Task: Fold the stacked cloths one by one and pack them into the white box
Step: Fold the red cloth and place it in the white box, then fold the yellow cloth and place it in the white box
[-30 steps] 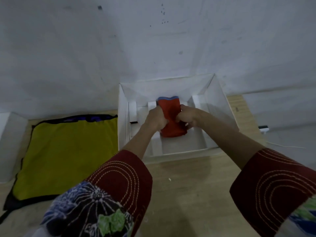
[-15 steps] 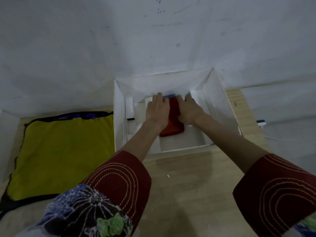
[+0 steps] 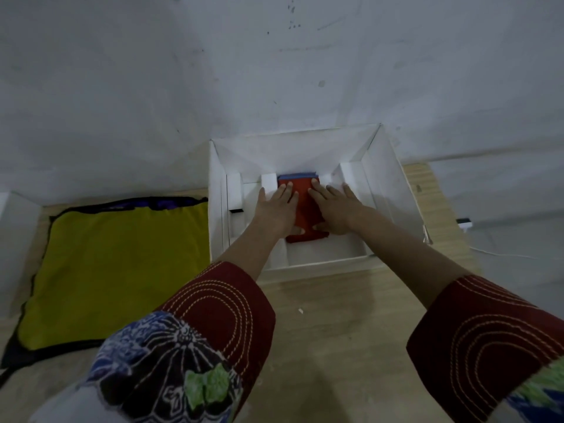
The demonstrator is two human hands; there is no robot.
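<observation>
Fingers (image 3: 288,190) on both hands lie straight and flat, holding nothing, only pressing; the left hand (image 3: 274,210) and right hand (image 3: 337,210) sit side by side, palms down, on the red cloth (image 3: 304,206) inside the box (image 3: 389,184); I'd say they are spread like that to squash the folded bundle down so it lies level and leaves room above; the cloth sits in the middle slot, between white dividers (image 3: 268,185), its far end against the back wall; its long axis runs straight away from the person, short ends near and far; a blue cloth (image 3: 297,176) peeks out from under its far end, so it seems to be lying on one already packed; left of the box, well apart from the hands, the stack (image 3: 122,270) waits on the table (image 3: 335,319), yellow on top, dark edges below.
</observation>
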